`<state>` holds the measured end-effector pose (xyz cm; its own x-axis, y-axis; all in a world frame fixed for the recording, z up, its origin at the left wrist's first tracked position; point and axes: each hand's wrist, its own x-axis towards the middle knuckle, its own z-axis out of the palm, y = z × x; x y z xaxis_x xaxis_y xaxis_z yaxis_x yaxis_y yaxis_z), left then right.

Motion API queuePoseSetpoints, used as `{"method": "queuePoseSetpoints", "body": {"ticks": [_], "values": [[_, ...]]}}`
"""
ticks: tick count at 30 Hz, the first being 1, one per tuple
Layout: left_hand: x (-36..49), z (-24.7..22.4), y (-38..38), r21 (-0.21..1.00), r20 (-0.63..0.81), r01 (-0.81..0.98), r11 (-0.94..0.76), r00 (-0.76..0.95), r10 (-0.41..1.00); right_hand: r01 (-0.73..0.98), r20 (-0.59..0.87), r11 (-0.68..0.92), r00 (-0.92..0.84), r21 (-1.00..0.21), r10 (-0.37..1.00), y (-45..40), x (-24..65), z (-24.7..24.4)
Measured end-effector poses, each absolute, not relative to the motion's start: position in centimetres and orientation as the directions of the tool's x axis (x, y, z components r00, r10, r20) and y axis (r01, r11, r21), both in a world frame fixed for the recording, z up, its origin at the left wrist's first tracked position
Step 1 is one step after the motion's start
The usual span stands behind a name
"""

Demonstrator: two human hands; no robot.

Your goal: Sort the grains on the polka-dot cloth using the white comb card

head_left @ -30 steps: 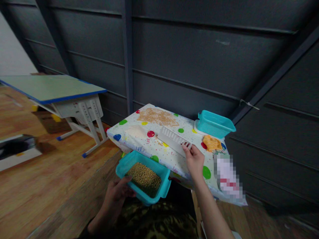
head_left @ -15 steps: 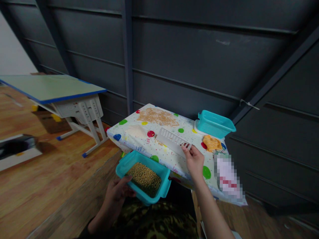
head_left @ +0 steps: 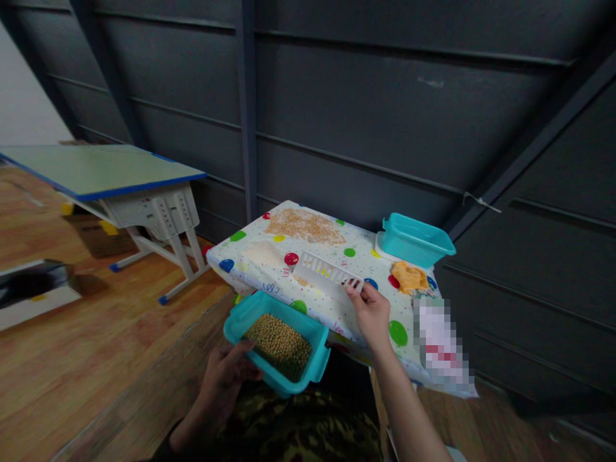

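One slotted white strip [head_left: 323, 276] in the right hand [head_left: 373, 312]

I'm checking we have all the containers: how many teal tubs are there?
2. One tub, with beans inside, is in the left hand; the other tub sits at the far right of the table, behind the orange cloth. No other shows.

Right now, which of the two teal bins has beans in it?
The near bin, held in the left hand; no beans show in the far one.
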<state>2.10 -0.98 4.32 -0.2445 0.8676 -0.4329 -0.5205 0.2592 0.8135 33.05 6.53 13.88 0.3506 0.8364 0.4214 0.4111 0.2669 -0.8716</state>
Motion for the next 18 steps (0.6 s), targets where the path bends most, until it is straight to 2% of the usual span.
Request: {"method": "queuePoseSetpoints", "body": {"ticks": [8, 18], "values": [[1.9, 3.5, -0.7, 0.805, -0.434, -0.53, 0.265, -0.224, 0.872, 0.413, 0.423, 0.27, 0.342, -0.87, 0.839, 5.2, 32.7, 13.2], [2.1, 4.8, -0.8, 0.814, -0.418, -0.518, 0.263, -0.208, 0.884, 0.433, 0.412, 0.233, 0.385, -0.871, 0.826, 2.3, 32.0, 14.0]]}}
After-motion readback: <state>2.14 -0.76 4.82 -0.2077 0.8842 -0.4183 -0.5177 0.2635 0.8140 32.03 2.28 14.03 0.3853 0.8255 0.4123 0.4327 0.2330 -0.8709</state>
